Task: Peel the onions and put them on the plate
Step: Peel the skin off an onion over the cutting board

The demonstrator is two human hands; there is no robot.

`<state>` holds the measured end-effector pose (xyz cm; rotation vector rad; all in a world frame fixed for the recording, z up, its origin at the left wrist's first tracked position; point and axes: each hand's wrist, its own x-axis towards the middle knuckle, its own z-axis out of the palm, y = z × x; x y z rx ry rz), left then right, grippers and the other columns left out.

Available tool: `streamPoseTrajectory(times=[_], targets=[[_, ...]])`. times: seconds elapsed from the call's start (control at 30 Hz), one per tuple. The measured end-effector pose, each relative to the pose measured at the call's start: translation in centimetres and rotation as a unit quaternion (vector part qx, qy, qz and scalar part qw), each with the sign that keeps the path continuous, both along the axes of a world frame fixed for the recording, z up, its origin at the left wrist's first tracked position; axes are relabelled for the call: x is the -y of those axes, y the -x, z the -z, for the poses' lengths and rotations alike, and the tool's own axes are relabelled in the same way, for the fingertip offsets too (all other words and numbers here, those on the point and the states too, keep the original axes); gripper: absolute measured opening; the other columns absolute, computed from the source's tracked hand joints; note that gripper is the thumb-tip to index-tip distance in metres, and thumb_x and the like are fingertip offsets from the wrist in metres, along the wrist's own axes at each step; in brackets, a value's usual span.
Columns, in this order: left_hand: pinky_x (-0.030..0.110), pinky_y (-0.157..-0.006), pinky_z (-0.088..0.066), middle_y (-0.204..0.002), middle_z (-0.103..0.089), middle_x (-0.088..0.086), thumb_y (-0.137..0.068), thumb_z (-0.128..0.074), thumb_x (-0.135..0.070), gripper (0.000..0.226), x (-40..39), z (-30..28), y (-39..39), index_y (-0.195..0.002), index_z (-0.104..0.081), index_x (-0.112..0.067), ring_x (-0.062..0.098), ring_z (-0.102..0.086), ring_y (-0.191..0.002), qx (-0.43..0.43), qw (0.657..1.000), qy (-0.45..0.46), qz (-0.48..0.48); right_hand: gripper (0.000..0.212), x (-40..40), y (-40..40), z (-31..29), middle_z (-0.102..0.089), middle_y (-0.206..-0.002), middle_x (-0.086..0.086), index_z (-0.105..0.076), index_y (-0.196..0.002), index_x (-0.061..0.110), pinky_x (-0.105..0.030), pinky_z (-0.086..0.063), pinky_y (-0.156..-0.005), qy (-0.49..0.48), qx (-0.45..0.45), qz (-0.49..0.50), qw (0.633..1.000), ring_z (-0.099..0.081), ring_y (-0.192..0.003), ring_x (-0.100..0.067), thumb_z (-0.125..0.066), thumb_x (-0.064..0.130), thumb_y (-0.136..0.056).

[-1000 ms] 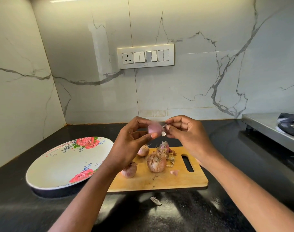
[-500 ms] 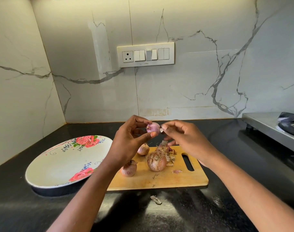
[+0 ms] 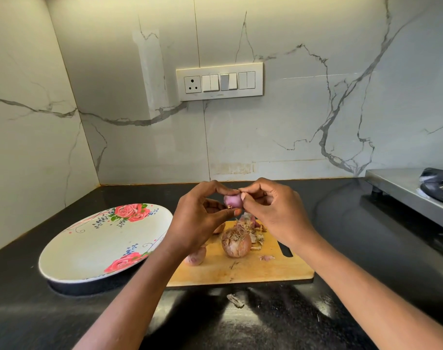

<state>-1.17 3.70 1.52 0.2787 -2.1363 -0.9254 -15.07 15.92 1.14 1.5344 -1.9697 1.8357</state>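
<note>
Marble-veined walls back a dark worktop (image 3: 341,236) carrying a floral plate (image 3: 89,248) and, just beside it, a wooden cutting board (image 3: 253,269). Above the board, the left hand (image 3: 200,223) pinches a small pink onion (image 3: 232,200) between thumb and fingers, while the right hand (image 3: 273,213) nips at its skin with curled fingertips. Three unpeeled onions (image 3: 235,243) and loose peelings (image 3: 253,228) lie on the board; the plate holds none. The bared onion looks slick, so a hard tug on a stubborn strip could pop it out onto the worktop. Peel scraps may also scatter, as one piece (image 3: 235,300) already lies off the board.
</note>
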Motion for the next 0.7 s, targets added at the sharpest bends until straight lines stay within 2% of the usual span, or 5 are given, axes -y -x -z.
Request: streamPoseTrajectory(times=[0.13,0.23,0.43,0.53,0.7], targets=[[0.041,-0.087,-0.061,-0.113,-0.073,-0.009,-0.077,-0.081,-0.032,0.03,-0.2,-0.1,0.0,-0.103,-0.069,-0.023,0.011,-0.073,-0.094,-0.002,1.0,-0.005,0.01,0.008,0.1,-0.3,0.1,-0.071,-0.07,0.02,-0.075,-0.088,0.016,-0.009,-0.048,-0.059,0.016,-0.002,0.013,1.0,-0.068,-0.067,0.005,-0.076,0.008,-0.087],[0.041,-0.092,-0.06,-0.115,-0.073,-0.011,-0.081,-0.08,-0.027,0.026,-0.3,-0.3,-0.1,-0.103,-0.067,-0.023,0.012,-0.074,-0.097,-0.008,0.999,-0.04,0.029,0.013,0.1,0.1,0.0,-0.074,-0.075,0.013,-0.073,-0.086,0.024,-0.016,-0.055,-0.064,0.034,0.01,0.029,0.999,-0.07,-0.071,-0.001,-0.078,0.012,-0.086],[0.047,-0.096,-0.058,-0.116,-0.069,-0.01,-0.086,-0.078,-0.026,0.03,-0.2,-0.5,-0.1,-0.113,-0.064,-0.024,0.02,-0.07,-0.107,-0.027,0.993,-0.101,0.058,0.008,0.0,0.4,-0.7,-0.077,-0.08,-0.002,-0.071,-0.093,0.014,-0.032,-0.061,-0.077,0.05,0.159,-0.05,0.985,-0.075,-0.075,-0.018,-0.077,0.012,-0.088],[0.045,-0.094,-0.059,-0.118,-0.067,-0.008,-0.092,-0.073,-0.019,0.03,0.0,-0.4,-0.1,-0.12,-0.063,-0.026,0.016,-0.066,-0.111,-0.016,0.993,-0.101,0.061,0.01,-0.2,0.4,-1.0,-0.078,-0.086,-0.007,-0.071,-0.097,0.013,-0.028,-0.06,-0.078,0.045,0.21,-0.085,0.973,-0.075,-0.077,-0.017,-0.075,0.01,-0.089],[0.043,-0.096,-0.058,-0.119,-0.07,-0.009,-0.092,-0.073,-0.021,0.031,-0.1,-0.4,-0.1,-0.122,-0.067,-0.027,0.017,-0.069,-0.108,-0.001,0.993,-0.104,0.055,0.014,-0.3,0.4,-1.0,-0.077,-0.1,-0.004,-0.075,-0.104,0.016,-0.029,-0.061,-0.082,0.021,0.173,-0.111,0.979,-0.075,-0.093,-0.018,-0.068,0.008,-0.095]])
